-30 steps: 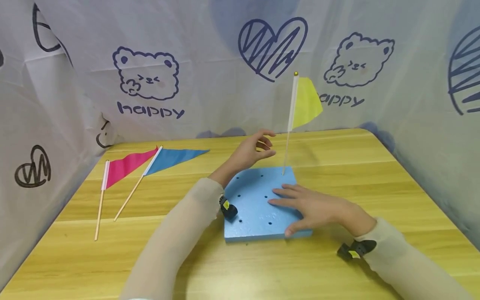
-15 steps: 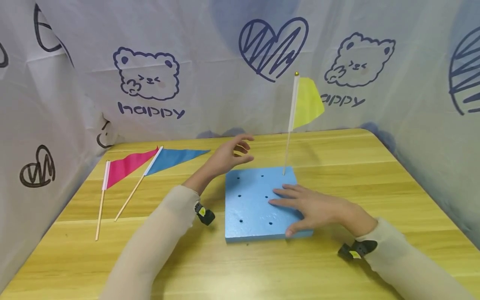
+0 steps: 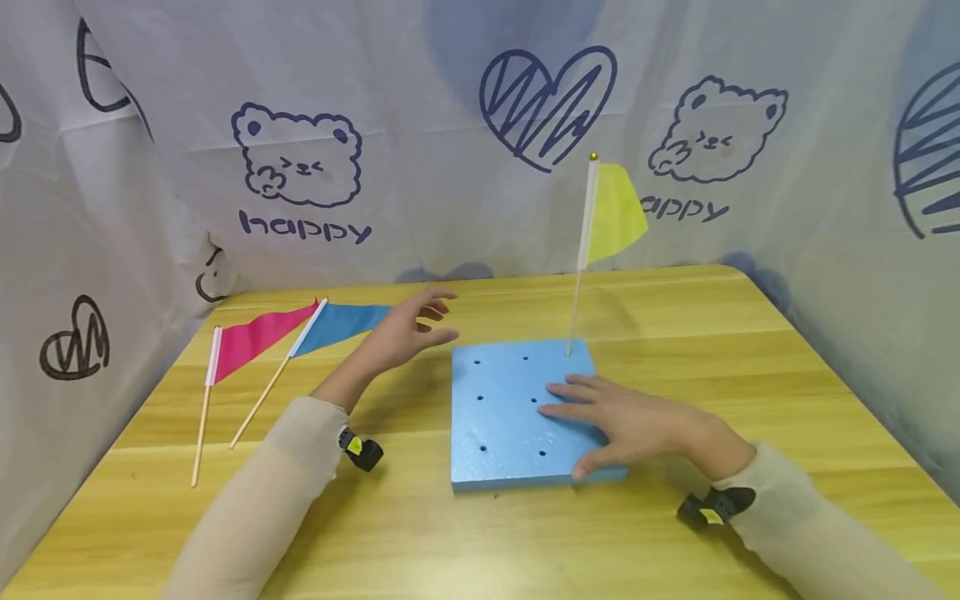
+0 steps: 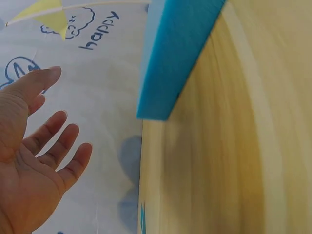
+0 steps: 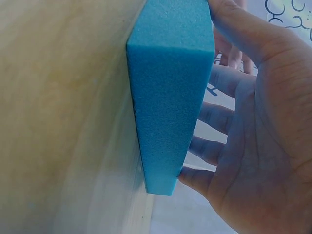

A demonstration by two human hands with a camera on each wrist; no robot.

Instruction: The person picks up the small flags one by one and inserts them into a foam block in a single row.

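Observation:
A light blue foam block [image 3: 502,425] with several small holes lies on the wooden table. From its far right corner a yellow flag [image 3: 617,213] stands up on a thin stick, leaning slightly. My right hand [image 3: 637,421] rests on the block's right side, fingers spread over the top and thumb by the near edge. In the right wrist view the fingertips meet the upper edge of the foam block [image 5: 168,92]. Bare of any object, my left hand [image 3: 405,329] hovers left of the block with loosely bent fingers, overlapping the tip of a blue pennant [image 3: 337,327].
Left of the blue pennant lies a pink pennant [image 3: 258,340], its stick pointing toward the near edge. White cloth [image 3: 420,167] with bear and heart drawings hangs behind the table [image 3: 735,358] and along both sides.
My left hand has moved left, from close to the yellow flag's stick past the block's left edge to the blue pennant's tip. The right hand stays on the block.

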